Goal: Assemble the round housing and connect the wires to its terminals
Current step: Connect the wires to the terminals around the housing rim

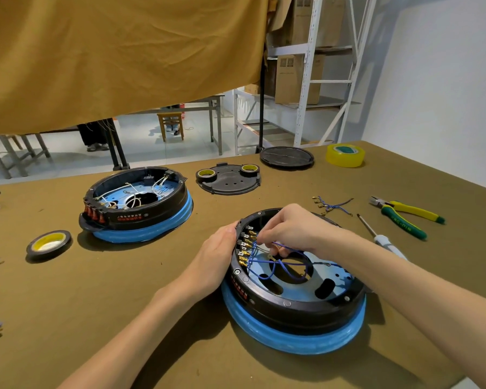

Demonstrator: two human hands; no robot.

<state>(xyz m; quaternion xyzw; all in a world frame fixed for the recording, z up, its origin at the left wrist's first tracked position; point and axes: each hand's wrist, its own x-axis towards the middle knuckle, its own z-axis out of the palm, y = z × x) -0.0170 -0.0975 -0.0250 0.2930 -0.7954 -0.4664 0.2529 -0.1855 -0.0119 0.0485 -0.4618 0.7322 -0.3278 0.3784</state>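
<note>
A round black housing (292,307) on a blue-wrapped base lies in front of me, open side up. A row of brass terminals (246,248) lines its left inner wall, with several blue wires (281,265) running from them across the blue inner plate. My left hand (216,254) presses flat against the housing's left outer wall. Reaching in from above, my right hand (289,228) pinches a blue wire close to the terminals. Its fingertips are partly hidden inside the rim.
A second housing (138,203) with white wires sits at the left. Behind are a black cover plate (230,182) carrying two tape rolls, a round lid (286,157) and yellow tape (345,155). Loose wires (331,204), pliers (404,216) and a screwdriver (382,237) lie right; black tape (49,242) left.
</note>
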